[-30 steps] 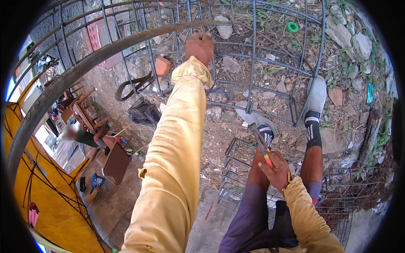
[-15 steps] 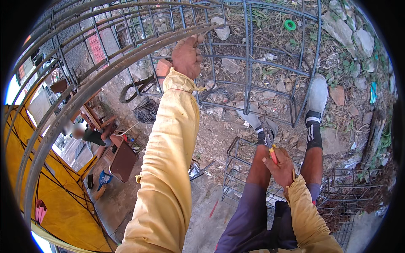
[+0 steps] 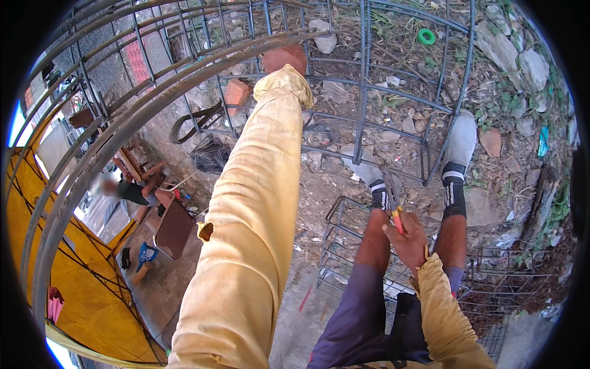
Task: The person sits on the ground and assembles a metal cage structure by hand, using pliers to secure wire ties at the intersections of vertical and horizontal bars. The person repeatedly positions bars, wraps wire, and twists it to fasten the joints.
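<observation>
My left arm, in a yellow sleeve with a torn hole, reaches forward to a cage of steel rebar. At its end, my left hand is against the cage's long bars, with its back showing and its fingers hidden. My right hand is low between my knees, closed around pliers with red and yellow handles. The metal end of the pliers points away from me, near my left shoe.
A smaller wire cage lies by my left leg, and more mesh is at the right. Stones, a broken brick and a green ring lie on the ground. A person sits at the left near a yellow tarp.
My left hand has moved forward and slightly right along the cage, and its fingers have gone out of sight. My right hand with the pliers stays nearly where it was.
</observation>
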The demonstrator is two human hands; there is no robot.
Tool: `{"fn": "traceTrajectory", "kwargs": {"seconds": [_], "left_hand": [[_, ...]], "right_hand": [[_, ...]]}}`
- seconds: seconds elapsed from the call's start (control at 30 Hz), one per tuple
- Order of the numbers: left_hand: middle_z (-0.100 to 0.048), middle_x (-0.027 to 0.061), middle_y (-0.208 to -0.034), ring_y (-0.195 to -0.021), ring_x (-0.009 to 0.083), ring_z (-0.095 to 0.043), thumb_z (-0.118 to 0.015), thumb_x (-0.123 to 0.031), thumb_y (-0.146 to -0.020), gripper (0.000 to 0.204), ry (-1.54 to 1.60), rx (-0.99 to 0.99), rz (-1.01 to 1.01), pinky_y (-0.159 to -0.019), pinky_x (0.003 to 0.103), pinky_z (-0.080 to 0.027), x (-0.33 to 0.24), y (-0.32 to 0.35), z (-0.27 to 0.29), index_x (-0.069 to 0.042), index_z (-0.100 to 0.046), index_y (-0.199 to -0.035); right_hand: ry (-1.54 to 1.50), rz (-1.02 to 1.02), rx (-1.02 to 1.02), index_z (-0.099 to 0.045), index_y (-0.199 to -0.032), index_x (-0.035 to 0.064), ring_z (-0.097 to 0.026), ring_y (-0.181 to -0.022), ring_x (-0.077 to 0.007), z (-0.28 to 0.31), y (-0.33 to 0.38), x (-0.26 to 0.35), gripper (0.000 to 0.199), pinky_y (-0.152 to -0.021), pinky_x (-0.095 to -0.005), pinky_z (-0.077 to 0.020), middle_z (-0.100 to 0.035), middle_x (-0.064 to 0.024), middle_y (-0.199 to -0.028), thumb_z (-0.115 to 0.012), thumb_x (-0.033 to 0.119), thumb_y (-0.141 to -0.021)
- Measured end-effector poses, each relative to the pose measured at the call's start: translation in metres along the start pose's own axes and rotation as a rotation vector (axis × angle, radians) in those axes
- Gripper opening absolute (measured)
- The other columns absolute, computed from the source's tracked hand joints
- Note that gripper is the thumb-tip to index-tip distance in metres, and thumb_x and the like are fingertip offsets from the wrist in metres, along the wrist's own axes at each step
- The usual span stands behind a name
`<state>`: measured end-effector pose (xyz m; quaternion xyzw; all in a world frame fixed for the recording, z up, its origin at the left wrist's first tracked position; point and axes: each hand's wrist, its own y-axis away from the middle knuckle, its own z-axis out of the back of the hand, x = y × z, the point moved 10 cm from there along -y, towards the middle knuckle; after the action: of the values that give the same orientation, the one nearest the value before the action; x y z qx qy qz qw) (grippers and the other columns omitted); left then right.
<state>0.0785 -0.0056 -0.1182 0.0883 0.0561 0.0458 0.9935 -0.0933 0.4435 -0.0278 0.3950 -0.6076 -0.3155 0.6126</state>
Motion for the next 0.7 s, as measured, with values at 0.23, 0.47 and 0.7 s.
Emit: {"fn": "traceTrajectory", "kwargs": {"seconds": [0.23, 0.47, 0.7], "left_hand": [[-0.070, 0.0136, -0.115, -0.102, 0.0285, -0.068, -0.071, -0.049, -0.084, 0.054, -0.285, 0.199, -0.238, -0.090, 0.037, -0.052, 0.023, -0.019, -0.037, -0.006, -0.067, -0.116], [-0.066, 0.0187, -0.121, -0.097, 0.0239, -0.071, -0.062, -0.025, -0.098, 0.047, 0.590, 0.462, 0.210, -0.075, 0.032, -0.058, 0.010, 0.031, -0.008, 0.006, -0.054, -0.133], [-0.068, 0.0087, -0.109, -0.088, 0.0151, -0.070, -0.062, -0.021, -0.099, 0.040, 0.755, 0.336, 0.310, -0.072, 0.025, -0.056, 0.070, 0.176, 0.066, 0.002, -0.057, -0.131]], "right_hand": [[0.018, 0.026, -0.007, -0.060, -0.123, 0.0007, -0.059, -0.104, -0.0406, 0.004, -0.002, 0.000, 0.046, -0.090, -0.0464, -0.0474, -0.063, -0.0221, -0.107, -0.069, 0.028, -0.087], [0.038, 0.119, -0.048, -0.062, -0.120, 0.0004, -0.058, -0.107, -0.0411, 0.004, -0.003, -0.006, 0.043, -0.093, -0.0446, -0.0481, -0.059, -0.0238, -0.115, -0.071, 0.026, -0.086], [0.034, 0.162, -0.041, -0.066, -0.114, 0.0054, -0.059, -0.107, -0.0389, 0.005, -0.003, 0.005, 0.034, -0.092, -0.0439, -0.0493, -0.059, -0.0238, -0.114, -0.071, 0.023, -0.086]]}}
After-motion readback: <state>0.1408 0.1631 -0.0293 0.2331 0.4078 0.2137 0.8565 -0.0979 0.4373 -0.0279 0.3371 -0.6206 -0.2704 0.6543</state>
